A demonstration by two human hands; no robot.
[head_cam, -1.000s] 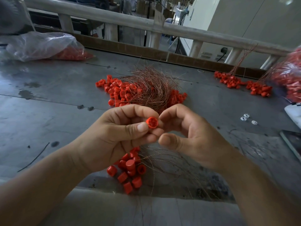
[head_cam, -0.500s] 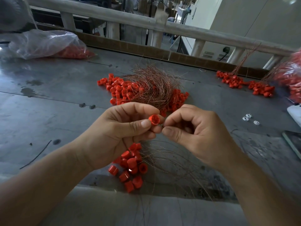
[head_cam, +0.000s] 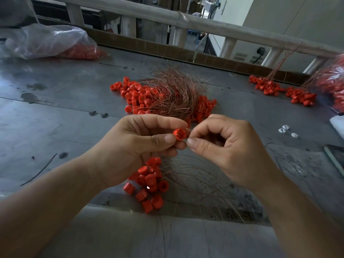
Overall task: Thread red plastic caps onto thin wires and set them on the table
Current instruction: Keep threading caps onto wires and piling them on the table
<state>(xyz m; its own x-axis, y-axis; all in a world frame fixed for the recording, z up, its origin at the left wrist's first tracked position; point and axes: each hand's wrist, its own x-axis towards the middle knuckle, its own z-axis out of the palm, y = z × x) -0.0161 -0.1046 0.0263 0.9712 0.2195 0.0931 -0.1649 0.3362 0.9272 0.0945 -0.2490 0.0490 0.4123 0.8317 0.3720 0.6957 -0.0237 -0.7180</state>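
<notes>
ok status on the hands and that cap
Left hand pinching red cap, open end up. Right hand pinched beside it, wire too thin to see. Nothing in the way.

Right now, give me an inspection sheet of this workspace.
Surface: grey metal table, stained.
Job's things: one red cap pinched by the left hand; capped wires below; wire bundle on loose caps.
Clutter: plastic bag; white clips; more caps far right.
Grippers: right hand fingers pinched at the cap; wire too thin to confirm.
Cables: wall plug.
Surroundings: railing.
</notes>
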